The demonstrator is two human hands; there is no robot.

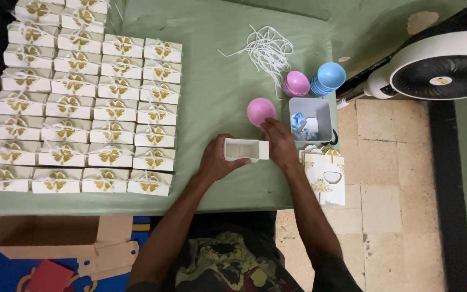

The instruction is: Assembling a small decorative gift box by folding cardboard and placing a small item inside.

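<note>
The fan [443,65] is cut off by the right edge; the grey tub's [322,111] contents cannot be made out clearly.

A home turned small packing room, judging by the worn beige floor tiles [401,178], the white household fan [441,65] beside the green cloth-covered table [217,70], and rows of finished white gift boxes with gold bows [82,108] filling its left half

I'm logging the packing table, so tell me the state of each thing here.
white box: open, empty, held by left hand and right hand
finished boxes: closed, tied, in rows
pink bowl: upside down
grey bin: open
strings: loose pile
</note>
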